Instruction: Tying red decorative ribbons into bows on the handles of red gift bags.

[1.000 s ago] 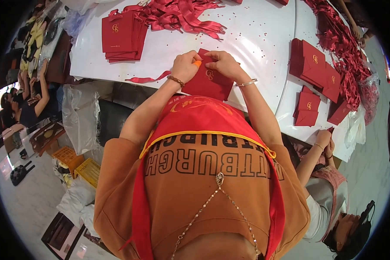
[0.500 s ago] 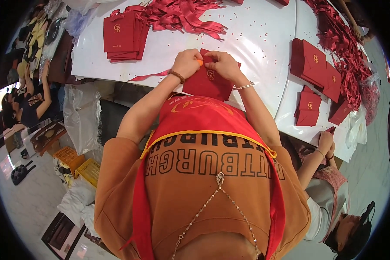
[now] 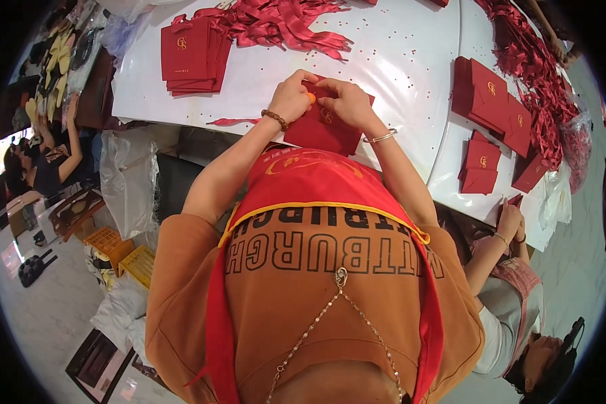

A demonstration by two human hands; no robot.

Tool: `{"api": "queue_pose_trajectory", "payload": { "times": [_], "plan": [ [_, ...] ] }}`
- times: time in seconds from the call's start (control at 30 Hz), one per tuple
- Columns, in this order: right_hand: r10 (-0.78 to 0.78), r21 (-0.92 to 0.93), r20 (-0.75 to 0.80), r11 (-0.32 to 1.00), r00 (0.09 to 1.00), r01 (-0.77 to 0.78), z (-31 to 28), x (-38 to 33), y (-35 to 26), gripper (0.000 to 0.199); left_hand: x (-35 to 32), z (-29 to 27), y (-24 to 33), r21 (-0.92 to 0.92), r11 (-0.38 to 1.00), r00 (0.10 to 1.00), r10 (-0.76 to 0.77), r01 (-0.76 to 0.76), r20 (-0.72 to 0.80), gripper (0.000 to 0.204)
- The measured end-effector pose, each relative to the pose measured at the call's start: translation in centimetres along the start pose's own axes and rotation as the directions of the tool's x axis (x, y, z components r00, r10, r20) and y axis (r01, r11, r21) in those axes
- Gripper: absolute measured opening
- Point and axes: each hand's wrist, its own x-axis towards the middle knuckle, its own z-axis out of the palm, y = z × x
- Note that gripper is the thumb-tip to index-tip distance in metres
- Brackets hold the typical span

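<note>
1. The left hand [image 3: 291,98] and the right hand [image 3: 347,102] both pinch the top edge of one small red paper bag [image 3: 320,128]. The bag lies flat on the white table [image 3: 390,67], close to its near edge and just in front of the person's chest.
2. The fingers of both hands are bent and closed on the upper rim of the bag. Something small and orange shows between the hands, but I cannot tell what it is.
3. To do this step well, I think the bag should stay flat on the table, with the fingertips working close together at the rim, so that the thin paper does not crease.
4. The bag is stiff, smooth paper, rectangular, with a small gold mark.
5. A stack of the same red bags [image 3: 192,57] lies far to the left, and more bags [image 3: 495,101] lie at the right.
6. Shiny red ribbons [image 3: 283,23] lie in a loose heap behind the hands; they look soft and slippery.
</note>
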Motion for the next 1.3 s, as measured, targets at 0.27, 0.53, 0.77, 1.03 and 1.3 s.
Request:
{"api": "queue_pose_trajectory", "payload": {
  "times": [0.27, 0.53, 0.77, 1.03, 1.3],
  "plan": [
    [-0.068, -0.150, -0.050, 0.987, 0.996, 0.060, 0.7, -0.8, -1.4, 0.027, 0.4, 0.6, -1.0, 0.181, 0.976, 0.991, 0.131, -0.123, -0.034, 0.030],
    [-0.250, -0.425, -0.223, 0.895, 0.942, 0.136, -0.2, -1.9, -1.0, 0.019, -1.3, -0.6, 0.0, 0.565, 0.747, 0.896, 0.443, -0.350, -0.031, 0.019],
    [-0.379, -0.389, -0.290, 0.886, 0.879, 0.254, 0.9, -2.7, -1.5, 0.020, 4.0, -3.7, 1.3, 0.700, 0.635, 0.914, 0.022, -0.326, 0.405, 0.019],
    [-0.445, -0.384, -0.272, 0.863, 0.853, 0.327, 1.5, -3.1, -1.4, 0.012, 5.8, -3.8, 4.4, 0.492, 0.780, 0.596, -0.195, -0.388, 0.779, 0.015],
    [-0.349, -0.287, -0.187, 0.913, 0.918, 0.289, 0.8, -2.9, -1.8, 0.013, 6.9, -2.7, 0.8, 0.176, 0.978, 0.920, 0.033, -0.110, 0.391, 0.019]
  ]
}}
